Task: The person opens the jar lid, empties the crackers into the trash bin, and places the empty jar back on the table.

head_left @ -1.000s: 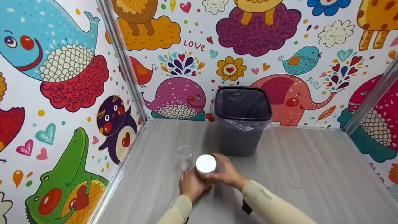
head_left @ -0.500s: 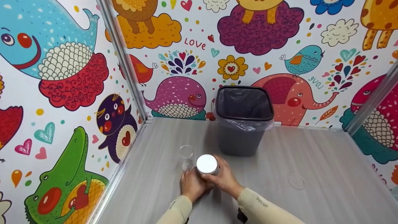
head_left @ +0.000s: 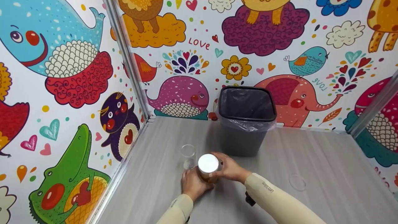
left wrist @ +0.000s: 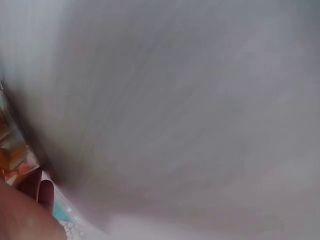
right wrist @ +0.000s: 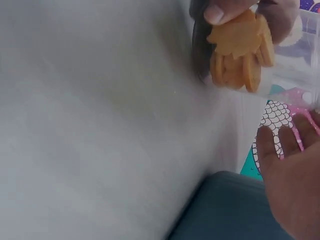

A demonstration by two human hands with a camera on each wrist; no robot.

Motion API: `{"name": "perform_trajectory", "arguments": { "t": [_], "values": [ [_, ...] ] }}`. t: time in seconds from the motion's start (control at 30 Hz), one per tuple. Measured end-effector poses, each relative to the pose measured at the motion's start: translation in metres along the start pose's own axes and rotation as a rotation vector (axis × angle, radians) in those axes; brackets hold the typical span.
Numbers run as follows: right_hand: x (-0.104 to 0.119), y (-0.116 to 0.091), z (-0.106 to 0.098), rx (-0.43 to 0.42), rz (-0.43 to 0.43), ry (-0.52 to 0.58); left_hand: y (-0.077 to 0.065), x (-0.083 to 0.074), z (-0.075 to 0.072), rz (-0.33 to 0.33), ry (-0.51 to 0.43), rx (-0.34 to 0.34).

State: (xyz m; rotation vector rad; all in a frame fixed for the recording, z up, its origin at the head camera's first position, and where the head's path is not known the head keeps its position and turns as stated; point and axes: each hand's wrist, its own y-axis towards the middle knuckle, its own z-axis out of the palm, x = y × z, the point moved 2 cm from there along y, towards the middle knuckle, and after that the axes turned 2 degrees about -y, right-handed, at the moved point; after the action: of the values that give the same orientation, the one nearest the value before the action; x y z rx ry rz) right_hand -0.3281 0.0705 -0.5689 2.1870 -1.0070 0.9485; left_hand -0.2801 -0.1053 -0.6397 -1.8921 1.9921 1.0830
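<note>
Cartoon-printed walls (head_left: 178, 62) border a grey wood-grain table (head_left: 326, 158); a dark bin (head_left: 241, 141) with a crinkled liner (head_left: 248, 125) stands near its far edge. Subject jar (right wrist: 291, 75) is upright, nearer the left edge than the right; base contact with the table not confirmed. Left hand (head_left: 195, 185) grips the lower body; right hand (head_left: 230, 168) pinches the white lid (head_left: 208, 163). Judged step: working the lid. Recommended: firm hold low down, even pressure around the lid, no squeezing of the wall. Materials: clear, smooth, plastic-looking jar; flat, round lid; orange-brown, wavy-edged biscuit-like pieces (right wrist: 237, 50) near the base. Near the jar stands a transparent cup (head_left: 188, 157); a clear disc-like item (head_left: 297, 182) lies rightward.
</note>
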Motion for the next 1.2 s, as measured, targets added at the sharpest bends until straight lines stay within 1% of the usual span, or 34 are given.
{"name": "perform_trajectory", "arguments": {
  "t": [0.17, 0.3, 0.4, 0.5, 0.6, 0.7, 0.8, 0.87, 0.93, 1.03, 1.1, 1.2],
  "values": [
    [0.004, -0.009, 0.025, -0.182, 0.012, 0.087, 0.001, 0.004, -0.003, 0.029, 0.020, -0.048],
    [0.007, -0.014, 0.043, -0.302, 0.063, 0.117, 0.002, 0.005, -0.005, 0.061, 0.040, -0.090],
    [0.010, -0.015, 0.048, -0.361, 0.094, 0.088, 0.002, 0.004, -0.005, 0.077, 0.047, -0.095],
    [0.010, -0.016, 0.048, -0.379, 0.109, 0.060, 0.000, 0.003, -0.005, 0.073, 0.050, -0.086],
    [0.008, -0.017, 0.046, -0.366, 0.111, 0.055, -0.002, 0.001, -0.006, 0.063, 0.055, -0.072],
    [0.004, -0.018, 0.036, -0.314, 0.070, 0.051, -0.003, -0.002, -0.005, 0.047, 0.043, -0.039],
    [-0.001, -0.015, 0.020, -0.207, -0.007, 0.052, -0.003, -0.005, -0.004, 0.027, 0.020, -0.003],
    [-0.004, -0.011, 0.008, -0.105, -0.035, 0.050, -0.002, -0.006, -0.002, 0.020, 0.010, 0.009],
    [-0.007, -0.007, -0.002, -0.013, -0.041, 0.025, -0.002, -0.007, -0.001, 0.020, 0.006, 0.004],
    [-0.007, -0.003, -0.008, 0.065, -0.015, -0.026, -0.003, -0.004, 0.001, 0.020, 0.002, -0.001],
    [-0.007, -0.002, -0.007, 0.064, -0.004, -0.049, -0.002, -0.001, 0.002, 0.018, 0.003, -0.001],
    [-0.006, -0.002, -0.002, 0.000, -0.002, -0.080, -0.001, 0.002, 0.002, 0.003, 0.000, 0.009]
  ]
}}
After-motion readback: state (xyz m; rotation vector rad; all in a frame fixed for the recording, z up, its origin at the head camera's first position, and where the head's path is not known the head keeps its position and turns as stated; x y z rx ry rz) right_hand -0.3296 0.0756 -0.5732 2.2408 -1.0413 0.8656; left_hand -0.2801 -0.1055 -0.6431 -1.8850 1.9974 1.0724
